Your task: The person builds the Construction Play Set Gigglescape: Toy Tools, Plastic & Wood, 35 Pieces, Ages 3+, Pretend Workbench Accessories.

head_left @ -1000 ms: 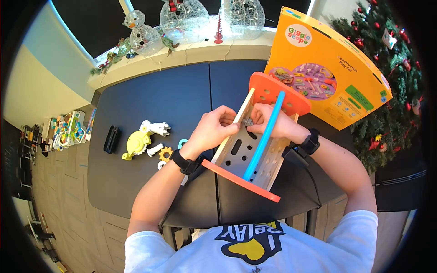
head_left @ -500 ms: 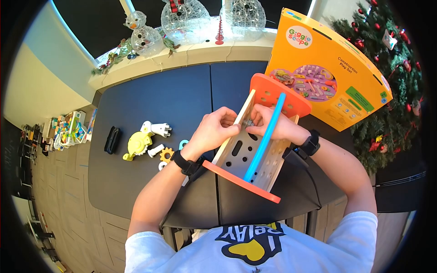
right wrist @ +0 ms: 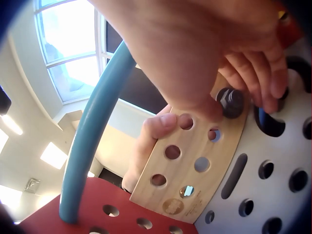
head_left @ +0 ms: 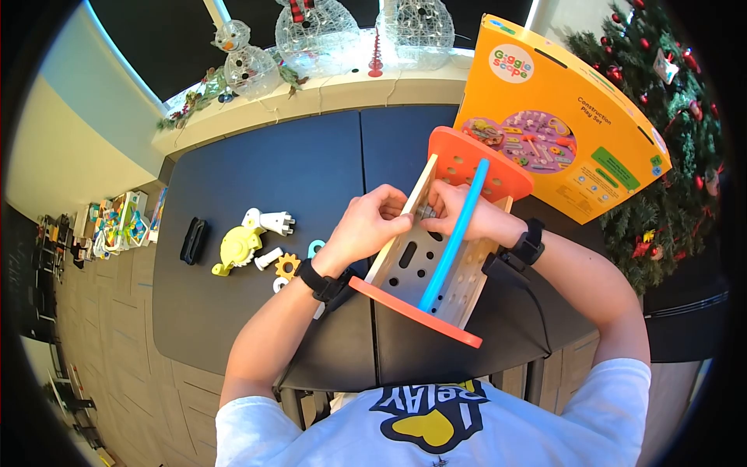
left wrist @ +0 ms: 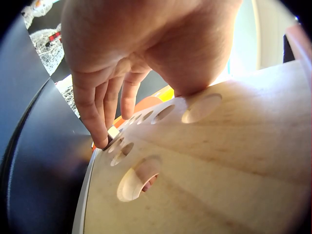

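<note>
A toy toolbox with red-orange end panels (head_left: 473, 167), perforated wooden sides (right wrist: 187, 170), a grey base (right wrist: 253, 180) and a blue rod handle (head_left: 455, 241) stands on the table at an angle. My left hand (head_left: 372, 221) grips one wooden side, its thumb over the top edge and its fingers down the outer face. Inside the box, under the handle, my right hand (head_left: 476, 214) has thumb and fingers around a grey nut and threaded bolt end (right wrist: 231, 102) against that same wooden side. The bolt's head is hidden.
Left on the dark table (head_left: 233, 171) lie a yellow toy piece (head_left: 237, 247), a white pronged piece (head_left: 272, 221), a white bolt (head_left: 268, 258), an orange gear (head_left: 286, 266) and a black case (head_left: 194, 240). Behind the toolbox stands a yellow box (head_left: 576, 93), beside a decorated tree (head_left: 661, 156).
Both hands keep their places on the toolbox, with only slight finger motion at the nut. The whole view has shifted a little.
</note>
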The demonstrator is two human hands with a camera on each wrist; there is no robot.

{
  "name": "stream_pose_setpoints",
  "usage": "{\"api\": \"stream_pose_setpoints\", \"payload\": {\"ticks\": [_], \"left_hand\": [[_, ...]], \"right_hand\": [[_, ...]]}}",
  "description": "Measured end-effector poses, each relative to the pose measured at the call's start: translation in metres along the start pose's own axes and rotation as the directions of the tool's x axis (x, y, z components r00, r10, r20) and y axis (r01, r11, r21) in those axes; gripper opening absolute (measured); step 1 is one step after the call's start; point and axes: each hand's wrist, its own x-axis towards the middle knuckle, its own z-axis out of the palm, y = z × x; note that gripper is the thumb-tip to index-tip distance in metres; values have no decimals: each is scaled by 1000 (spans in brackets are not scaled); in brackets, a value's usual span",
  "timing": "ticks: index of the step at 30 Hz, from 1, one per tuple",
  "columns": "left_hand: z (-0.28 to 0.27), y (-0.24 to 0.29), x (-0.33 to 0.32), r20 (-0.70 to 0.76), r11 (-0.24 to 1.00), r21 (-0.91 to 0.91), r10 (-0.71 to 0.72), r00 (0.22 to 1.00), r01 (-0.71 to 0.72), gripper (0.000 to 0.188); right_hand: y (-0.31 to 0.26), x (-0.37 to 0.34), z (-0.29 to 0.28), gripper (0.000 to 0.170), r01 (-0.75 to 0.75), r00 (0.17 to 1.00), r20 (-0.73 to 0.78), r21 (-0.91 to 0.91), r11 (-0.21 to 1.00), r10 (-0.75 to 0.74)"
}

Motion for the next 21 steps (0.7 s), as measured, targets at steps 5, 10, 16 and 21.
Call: {"api": "stream_pose_setpoints", "payload": {"ticks": [5,10,16,21], "left_hand": [[0,-3,-2,1,1000,-17,6,1000,-6,39],[0,-2,-1,6,1000,-8,-10,1000,10,38],[0,-4,-1,13,1000,-13,9,1000,-9,36],[1,-4,-1,-6,1000,-12,22,1000,-22,39]], "right_hand": [[-4,1,-4,36,-30,996,78,-81,996,37],[12,9,4,36,-124,987,117,89,988,113],[-12,-7,-4,34,-56,998,8,-1,998,56],[-4,1,-5,35,-81,989,120,-8,997,81]]}}
